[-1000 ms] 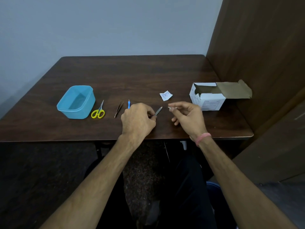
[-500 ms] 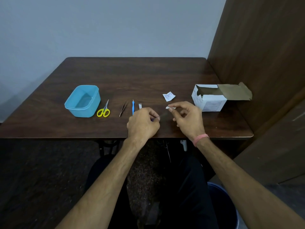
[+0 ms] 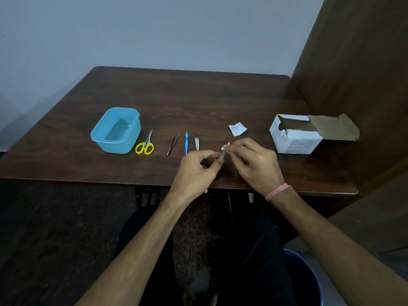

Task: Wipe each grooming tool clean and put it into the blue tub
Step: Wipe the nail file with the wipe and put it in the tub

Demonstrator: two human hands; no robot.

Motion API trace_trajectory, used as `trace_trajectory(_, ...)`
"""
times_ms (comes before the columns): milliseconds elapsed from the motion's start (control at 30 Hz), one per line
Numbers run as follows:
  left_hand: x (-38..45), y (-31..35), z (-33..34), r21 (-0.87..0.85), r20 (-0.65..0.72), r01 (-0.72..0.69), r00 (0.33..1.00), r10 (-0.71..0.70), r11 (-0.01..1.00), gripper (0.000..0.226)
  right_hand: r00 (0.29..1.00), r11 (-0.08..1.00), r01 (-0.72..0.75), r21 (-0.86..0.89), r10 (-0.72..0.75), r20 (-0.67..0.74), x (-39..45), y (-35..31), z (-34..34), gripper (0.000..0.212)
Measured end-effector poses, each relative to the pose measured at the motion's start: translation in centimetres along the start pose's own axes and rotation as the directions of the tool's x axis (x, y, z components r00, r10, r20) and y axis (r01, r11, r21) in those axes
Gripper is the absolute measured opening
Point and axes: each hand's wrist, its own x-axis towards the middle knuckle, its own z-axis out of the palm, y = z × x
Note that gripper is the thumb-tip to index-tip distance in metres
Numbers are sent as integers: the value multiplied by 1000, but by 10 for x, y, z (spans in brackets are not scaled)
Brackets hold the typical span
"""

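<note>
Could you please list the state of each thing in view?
Blue plastic tub: open, empty.
Yellow-handled scissors: closed, lying flat.
Metal tweezers: lying flat.
White cardboard box: flap open.
Small metal file: held by left hand.
Right hand: pinching white wipe.

A dark wooden table (image 3: pixel 198 100) carried everything, and the blue tub (image 3: pixel 116 130) sat toward its left side. Just right of the tub lay yellow-handled scissors (image 3: pixel 145 145), then tweezers (image 3: pixel 173 143), a blue-handled tool (image 3: pixel 186 143) and nail clippers (image 3: pixel 196 144) in a row. Farther right of the tub lay a torn white sachet (image 3: pixel 237 128), and beyond it an open white carton (image 3: pixel 295 138) on its side.
</note>
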Motion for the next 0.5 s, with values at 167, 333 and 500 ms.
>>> trace_trajectory(167, -4, 1, 4, -61, -4, 16, 1000, -16, 998, 15, 999, 999, 12, -40, -10, 54, -1, -3, -1, 23)
trace_trajectory(333, -3, -1, 4, -98, 15, 25, 1000, -24, 995, 19, 997, 996, -6, -90, 12, 72, -1, -5, -3, 28)
trace_trajectory(500, -3, -4, 4, -108, 12, 12, 1000, -11, 994, 18, 998, 996, 7, -90, -1, 60, -2, -4, -2, 26)
